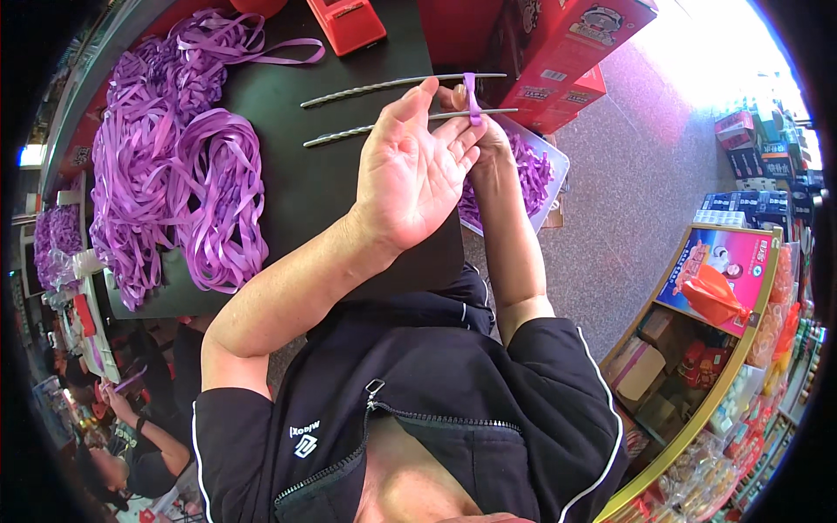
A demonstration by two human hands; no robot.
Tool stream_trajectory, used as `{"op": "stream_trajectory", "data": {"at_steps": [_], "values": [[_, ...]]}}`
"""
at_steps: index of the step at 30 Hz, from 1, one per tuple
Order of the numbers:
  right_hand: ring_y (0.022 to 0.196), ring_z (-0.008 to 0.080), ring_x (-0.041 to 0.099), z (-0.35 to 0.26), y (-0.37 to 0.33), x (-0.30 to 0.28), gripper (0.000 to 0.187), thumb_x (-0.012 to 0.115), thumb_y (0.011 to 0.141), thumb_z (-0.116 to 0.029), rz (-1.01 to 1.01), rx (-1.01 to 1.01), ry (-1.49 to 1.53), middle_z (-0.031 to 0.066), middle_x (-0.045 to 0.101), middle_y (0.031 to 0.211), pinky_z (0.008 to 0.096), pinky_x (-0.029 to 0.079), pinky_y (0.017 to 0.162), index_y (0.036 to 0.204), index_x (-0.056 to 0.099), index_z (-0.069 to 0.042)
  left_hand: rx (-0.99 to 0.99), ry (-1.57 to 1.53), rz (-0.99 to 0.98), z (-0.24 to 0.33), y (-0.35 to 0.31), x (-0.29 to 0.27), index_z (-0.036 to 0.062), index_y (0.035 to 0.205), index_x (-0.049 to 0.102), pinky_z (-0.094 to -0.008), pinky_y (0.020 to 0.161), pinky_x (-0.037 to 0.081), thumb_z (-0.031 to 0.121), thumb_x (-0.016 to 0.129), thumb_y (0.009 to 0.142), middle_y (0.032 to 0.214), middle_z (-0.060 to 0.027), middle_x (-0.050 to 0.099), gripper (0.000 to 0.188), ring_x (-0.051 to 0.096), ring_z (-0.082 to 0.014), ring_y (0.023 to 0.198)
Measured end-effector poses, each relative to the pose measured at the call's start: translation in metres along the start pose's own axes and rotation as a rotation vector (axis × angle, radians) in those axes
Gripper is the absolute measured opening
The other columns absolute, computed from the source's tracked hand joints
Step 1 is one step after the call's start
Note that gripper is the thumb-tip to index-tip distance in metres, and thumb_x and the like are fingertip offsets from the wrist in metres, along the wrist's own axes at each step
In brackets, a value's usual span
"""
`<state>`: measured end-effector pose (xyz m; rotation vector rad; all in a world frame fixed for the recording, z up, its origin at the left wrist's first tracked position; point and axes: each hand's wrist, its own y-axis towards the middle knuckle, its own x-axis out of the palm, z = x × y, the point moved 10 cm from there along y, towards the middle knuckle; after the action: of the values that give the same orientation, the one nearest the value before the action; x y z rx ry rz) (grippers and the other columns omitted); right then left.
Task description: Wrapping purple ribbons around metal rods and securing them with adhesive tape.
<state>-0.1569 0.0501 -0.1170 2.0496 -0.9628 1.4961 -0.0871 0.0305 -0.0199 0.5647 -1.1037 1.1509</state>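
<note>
**A:** ok so where's the purple ribbon strip (471, 84) at?

**B:** Crossing both twisted metal rods (349, 92) near their right ends, over the far right of the dark table (318, 196). Left hand (401, 170) is palm up, fingers loosely stretched out, palm bare, fingertips right by the strip.

**A:** and the right hand (495, 139)?

**B:** Mostly blocked by the left fingers, can't tell how closed it is or if it's gripping anything lol.

**A:** much clutter?

**B:** Yup. Big ribbon pile (139, 166) on the left, red dispenser (353, 26) far side, red boxes (558, 52) crowding the far right. A whitish bin (560, 170) of purple bits sits partly behind the right forearm.
</note>
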Motion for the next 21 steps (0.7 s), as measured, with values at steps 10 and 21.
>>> {"op": "stream_trajectory", "data": {"at_steps": [10,21], "values": [[0.067,0.0135,0.061,0.005,0.005,-0.021,0.021,0.07,0.08,-0.011,0.04,0.013,0.136,0.0048,0.06,0.083,0.0247,0.054,0.057,0.097,0.06,-0.004,-0.022,0.0,-0.003,0.0,0.002,-0.001,0.0059,0.142,0.019,-0.0407,0.112,0.016,0.047,0.048,0.089,0.146,-0.0263,0.019,0.073,0.027,-0.0332,0.134],[0.083,0.0105,0.06,0.009,0.027,-0.021,0.029,0.061,0.086,-0.03,-0.078,-0.006,0.123,0.0021,0.061,0.095,0.0234,0.051,0.069,0.106,0.059,-0.009,-0.032,0.028,-0.015,-0.001,0.005,0.001,0.0021,0.142,0.018,-0.0423,0.114,0.013,0.047,0.045,0.09,0.145,-0.027,0.021,0.074,0.024,-0.0338,0.135]]}}
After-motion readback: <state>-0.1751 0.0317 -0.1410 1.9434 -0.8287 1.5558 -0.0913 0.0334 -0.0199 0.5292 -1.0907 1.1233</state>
